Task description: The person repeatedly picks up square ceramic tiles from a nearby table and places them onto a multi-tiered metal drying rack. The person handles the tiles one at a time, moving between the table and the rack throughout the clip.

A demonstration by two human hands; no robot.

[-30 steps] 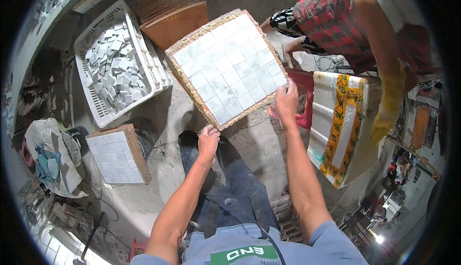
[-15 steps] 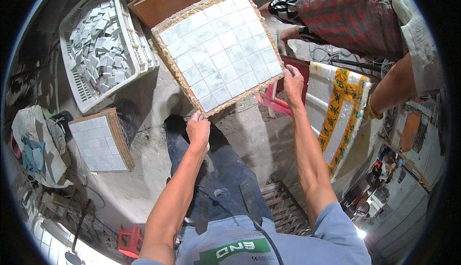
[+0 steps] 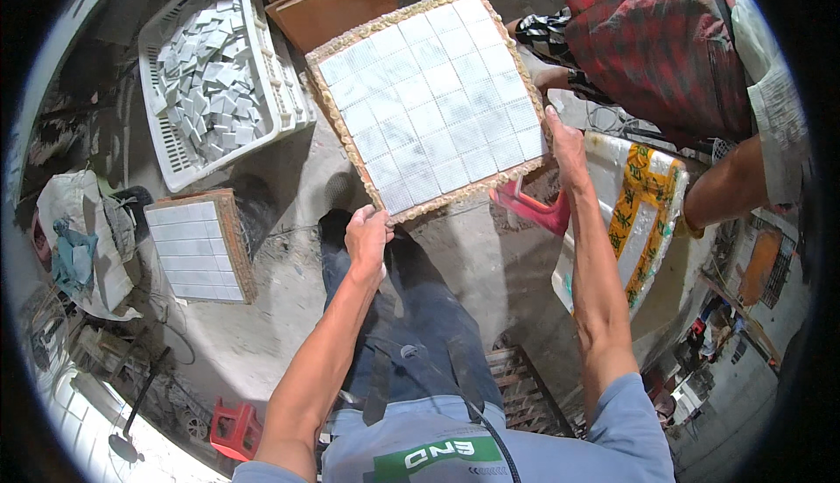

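Observation:
Both hands hold a square board [image 3: 435,105] faced with a grid of pale grey-white square tiles, its edge crusted with rough tan lumps. My left hand [image 3: 368,238] is closed on the near left corner. At the right corner, my right hand [image 3: 567,146] grips the edge, its thumb near the tiles. The board is held out in front of my legs, tilted a little; its underside and most of my fingers are hidden. Left of my legs, a stack of similar tiled boards [image 3: 194,249] rests on the floor.
A white plastic crate [image 3: 275,89] full of loose tiles [image 3: 210,72] stands far left, near brown boards [image 3: 337,10]. On the right are a foam box [image 3: 643,220] with yellow tape, a pink stool [image 3: 535,210] and another person in plaid cloth [image 3: 656,41]. A red stool [image 3: 234,430] stands near left.
The whole view has shifted, so the surroundings sit farther right in the picture. The tiled board has come slightly nearer to me, still in both hands. The other person's arm remains beside the foam box.

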